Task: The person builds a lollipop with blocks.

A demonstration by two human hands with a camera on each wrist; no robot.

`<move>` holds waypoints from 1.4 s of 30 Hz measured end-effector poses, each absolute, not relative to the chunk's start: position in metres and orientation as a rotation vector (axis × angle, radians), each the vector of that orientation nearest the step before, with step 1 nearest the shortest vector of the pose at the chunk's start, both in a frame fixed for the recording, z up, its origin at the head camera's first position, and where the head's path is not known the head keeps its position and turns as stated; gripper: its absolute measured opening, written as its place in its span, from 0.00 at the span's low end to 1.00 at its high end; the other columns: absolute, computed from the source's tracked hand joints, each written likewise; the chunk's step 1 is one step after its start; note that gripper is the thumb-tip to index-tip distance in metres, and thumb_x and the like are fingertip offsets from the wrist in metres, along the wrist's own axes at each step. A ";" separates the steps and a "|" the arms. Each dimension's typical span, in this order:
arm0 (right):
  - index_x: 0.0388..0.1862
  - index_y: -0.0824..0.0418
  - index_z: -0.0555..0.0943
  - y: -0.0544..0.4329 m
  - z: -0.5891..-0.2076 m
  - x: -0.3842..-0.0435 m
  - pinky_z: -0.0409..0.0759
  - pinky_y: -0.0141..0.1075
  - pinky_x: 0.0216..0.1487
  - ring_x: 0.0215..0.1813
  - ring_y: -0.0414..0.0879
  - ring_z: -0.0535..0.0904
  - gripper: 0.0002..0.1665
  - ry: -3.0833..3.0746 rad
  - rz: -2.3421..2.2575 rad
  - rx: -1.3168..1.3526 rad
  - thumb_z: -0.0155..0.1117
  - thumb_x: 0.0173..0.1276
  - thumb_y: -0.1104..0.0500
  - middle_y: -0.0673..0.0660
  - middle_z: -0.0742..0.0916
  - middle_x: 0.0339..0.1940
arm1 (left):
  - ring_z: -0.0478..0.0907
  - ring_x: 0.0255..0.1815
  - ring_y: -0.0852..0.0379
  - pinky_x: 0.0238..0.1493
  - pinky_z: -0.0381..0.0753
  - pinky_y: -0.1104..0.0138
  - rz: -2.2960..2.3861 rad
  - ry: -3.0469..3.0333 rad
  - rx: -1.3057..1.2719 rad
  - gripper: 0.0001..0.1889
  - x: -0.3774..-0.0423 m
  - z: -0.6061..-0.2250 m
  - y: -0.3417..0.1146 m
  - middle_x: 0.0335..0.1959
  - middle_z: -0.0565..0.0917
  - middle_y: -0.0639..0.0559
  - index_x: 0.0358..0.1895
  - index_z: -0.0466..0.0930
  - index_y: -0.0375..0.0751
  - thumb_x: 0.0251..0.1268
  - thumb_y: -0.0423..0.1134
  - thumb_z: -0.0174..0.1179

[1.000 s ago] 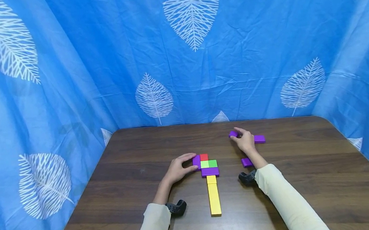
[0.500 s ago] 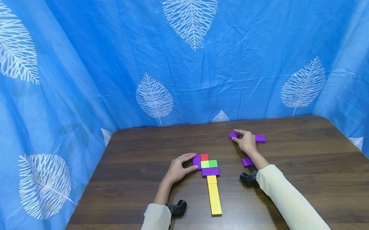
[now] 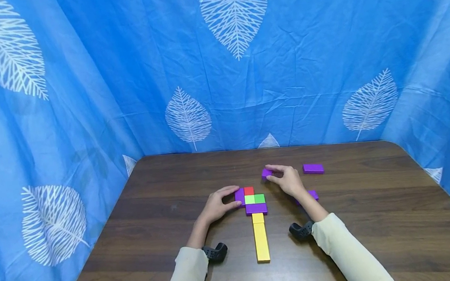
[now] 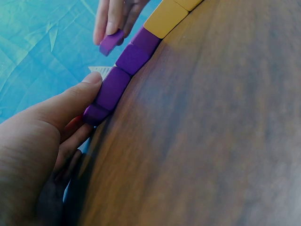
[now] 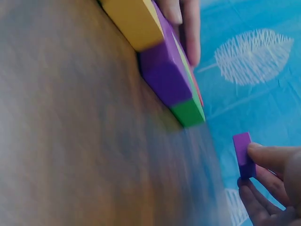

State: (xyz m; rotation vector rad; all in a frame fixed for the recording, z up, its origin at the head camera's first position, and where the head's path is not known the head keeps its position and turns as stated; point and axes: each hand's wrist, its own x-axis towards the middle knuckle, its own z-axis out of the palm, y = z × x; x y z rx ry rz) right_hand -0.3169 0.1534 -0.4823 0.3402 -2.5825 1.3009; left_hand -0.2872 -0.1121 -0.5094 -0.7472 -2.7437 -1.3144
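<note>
My left hand (image 3: 215,206) pinches a purple block (image 3: 239,196) lengthwise, thumb at its near end and fingers at its far end. That block lies at the left side of a flat group: a red block (image 3: 248,191), a light green block (image 3: 249,199), a green block (image 3: 259,198) and a purple crosswise block (image 3: 256,208). Below them runs a yellow strip (image 3: 261,242) with a small yellow block (image 3: 258,218) at its top. Behind the group, to its right, my right hand (image 3: 289,182) pinches another purple block (image 5: 243,153) between thumb and fingers, raised in the right wrist view.
A loose purple block (image 3: 313,168) lies at the back right of the wooden table (image 3: 364,208). Another purple block (image 3: 313,195) is partly hidden by my right forearm. A blue leaf-patterned curtain (image 3: 303,59) hangs around the table's back and sides.
My right hand has moved left and slightly nearer with the purple block, towards the group, uncovering the back right block. My left hand stays in place.
</note>
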 end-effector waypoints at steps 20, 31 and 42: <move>0.51 0.60 0.81 0.138 -0.493 -0.296 0.69 0.49 0.59 0.57 0.54 0.74 0.20 -2.739 1.293 0.560 0.68 0.59 0.59 0.57 0.83 0.50 | 0.66 0.63 0.50 0.62 0.64 0.53 -1.300 -2.767 -0.719 0.27 -0.288 -0.511 -0.113 0.60 0.73 0.50 0.60 0.74 0.48 0.57 0.52 0.62; 0.53 0.61 0.80 0.137 -0.491 -0.294 0.68 0.50 0.60 0.58 0.55 0.73 0.20 -2.761 1.319 0.603 0.66 0.60 0.62 0.58 0.83 0.51 | 0.65 0.64 0.51 0.63 0.63 0.53 -1.307 -2.775 -0.714 0.28 -0.288 -0.511 -0.112 0.61 0.73 0.51 0.61 0.73 0.48 0.57 0.52 0.62; 0.53 0.59 0.81 0.136 -0.490 -0.293 0.68 0.49 0.59 0.59 0.54 0.73 0.21 -2.772 1.326 0.633 0.66 0.59 0.61 0.56 0.83 0.51 | 0.67 0.63 0.52 0.63 0.64 0.55 -1.279 -2.766 -0.738 0.28 -0.290 -0.510 -0.112 0.60 0.74 0.51 0.60 0.74 0.47 0.57 0.52 0.63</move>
